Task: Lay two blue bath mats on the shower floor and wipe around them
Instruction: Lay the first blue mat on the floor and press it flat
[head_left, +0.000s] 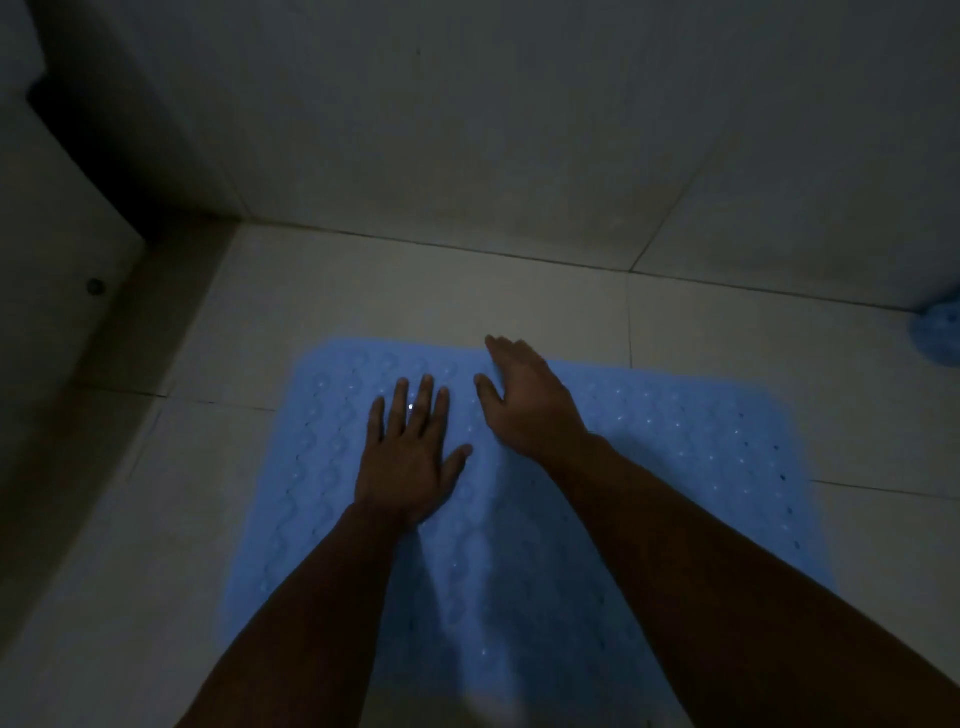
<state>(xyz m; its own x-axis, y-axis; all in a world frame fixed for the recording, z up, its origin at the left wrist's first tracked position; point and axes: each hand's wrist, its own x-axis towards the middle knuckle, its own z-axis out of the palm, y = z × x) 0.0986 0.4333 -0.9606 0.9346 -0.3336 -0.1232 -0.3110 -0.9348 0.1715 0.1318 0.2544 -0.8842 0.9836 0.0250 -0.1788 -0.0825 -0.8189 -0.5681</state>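
Both bare forearms reach forward. Left hand (410, 457) flat, palm down, fingers spread, ring on one finger. Right hand (524, 400) palm down, tilted, fingers together, thumb out.

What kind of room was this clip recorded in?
Probably a tiled bathroom or shower area, dimly lit: pale floor tiles meet a wall, and both hands press a perforated blue bath mat flat.
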